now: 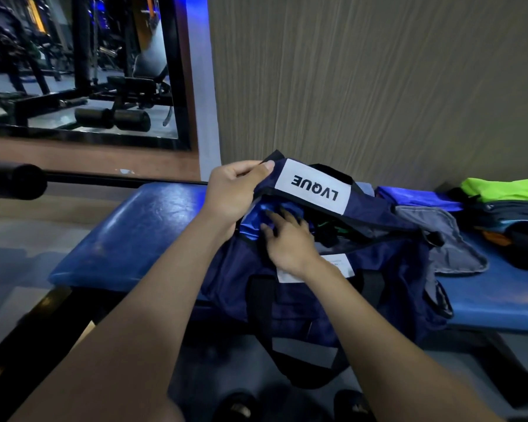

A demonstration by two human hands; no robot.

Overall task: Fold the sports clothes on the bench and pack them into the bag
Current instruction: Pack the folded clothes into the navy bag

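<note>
Your way into the navy bag (302, 300) is the slot under its far flap (311, 190), which your left hand (235, 190) pinches up at the corner, but your right hand (287, 239) and the blue garment (256, 217) under its fingers already fill the left end of that mouth. To the left, the blue bench (134, 233) pad gives you bare room. To the right, a grey cloth (445, 239) and a pile of folded clothes (500, 208) crowd the surface, and the wall (378, 86) stands close behind.
</note>
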